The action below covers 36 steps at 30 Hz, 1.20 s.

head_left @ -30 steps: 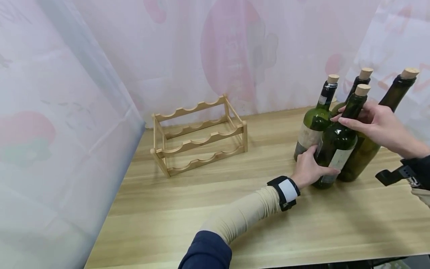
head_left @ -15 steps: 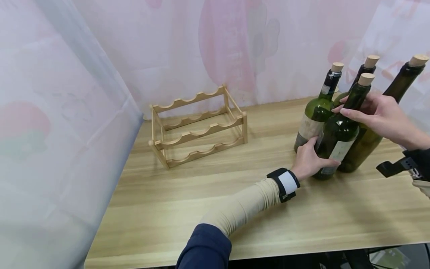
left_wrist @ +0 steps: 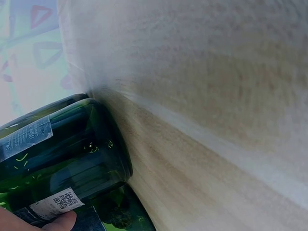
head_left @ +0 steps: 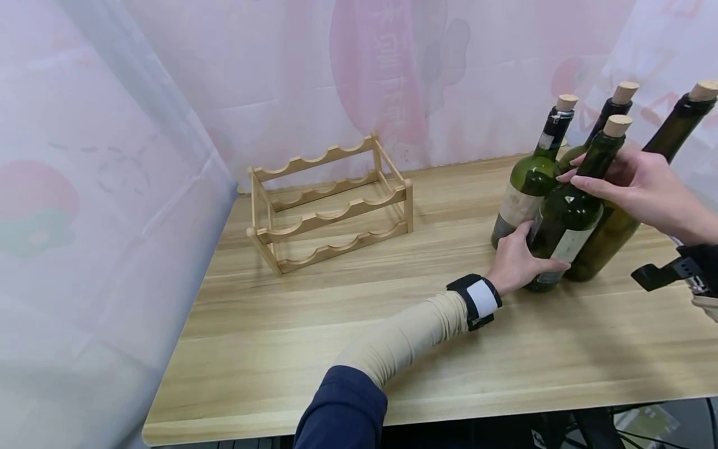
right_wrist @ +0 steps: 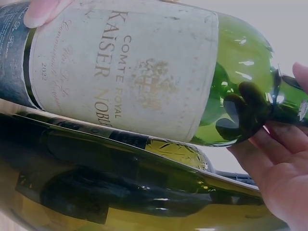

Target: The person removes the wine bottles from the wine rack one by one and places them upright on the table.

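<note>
A dark green wine bottle (head_left: 572, 212) with a cork and a pale label is at the front of a cluster on the right of the table. My right hand (head_left: 653, 187) grips its neck, thumb in front and fingers behind. Low on the same bottle, my left hand (head_left: 518, 265) spans the body between thumb and fingers. In the right wrist view, printed lettering shows on the label (right_wrist: 134, 72). The bottle leans slightly to the right in the head view. A thumb (left_wrist: 62, 222) lies beside a QR code in the left wrist view.
Three more corked bottles crowd around: a green one (head_left: 518, 202) on the left, another (head_left: 608, 115) partly hidden behind, and a tall brownish one (head_left: 673, 131) on the right. A wooden bottle rack (head_left: 336, 216) stands at the back left, near the fabric backdrop (head_left: 280, 75).
The head view tilts downward, so everything shifts up and the table's front edge shows more. Both hands keep their hold on the same bottle.
</note>
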Each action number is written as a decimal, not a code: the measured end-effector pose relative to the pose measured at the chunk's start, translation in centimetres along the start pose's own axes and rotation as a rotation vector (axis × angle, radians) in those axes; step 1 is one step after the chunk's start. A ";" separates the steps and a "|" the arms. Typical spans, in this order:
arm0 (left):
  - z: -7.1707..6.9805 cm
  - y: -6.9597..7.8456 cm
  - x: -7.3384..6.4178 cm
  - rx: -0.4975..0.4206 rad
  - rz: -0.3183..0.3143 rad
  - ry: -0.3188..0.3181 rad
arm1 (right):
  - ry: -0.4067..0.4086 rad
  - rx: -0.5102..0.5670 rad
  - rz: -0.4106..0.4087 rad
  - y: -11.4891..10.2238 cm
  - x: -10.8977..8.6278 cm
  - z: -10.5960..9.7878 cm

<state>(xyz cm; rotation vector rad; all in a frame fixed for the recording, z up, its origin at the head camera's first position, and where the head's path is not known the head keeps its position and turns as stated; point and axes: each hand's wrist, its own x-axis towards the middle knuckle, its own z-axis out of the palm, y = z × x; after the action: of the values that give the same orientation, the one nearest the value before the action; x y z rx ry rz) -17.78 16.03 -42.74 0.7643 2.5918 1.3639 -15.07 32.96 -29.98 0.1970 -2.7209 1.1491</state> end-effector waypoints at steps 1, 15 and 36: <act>0.0 0.0 0.0 -0.002 0.000 0.000 | 0.001 -0.006 0.001 0.0 0.0 0.0; 0.0 0.1 0.1 0.003 0.017 0.009 | 0.012 -0.037 0.004 -0.3 -0.5 -0.1; 0.6 -0.1 -0.7 0.116 0.016 0.062 | 0.138 -0.097 -0.062 -0.3 -1.6 1.0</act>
<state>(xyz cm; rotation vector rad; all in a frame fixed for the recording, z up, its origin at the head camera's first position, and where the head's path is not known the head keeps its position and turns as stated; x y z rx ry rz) -16.95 16.11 -43.25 0.7722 2.7391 1.2713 -13.58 32.16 -30.82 0.1804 -2.6226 0.9736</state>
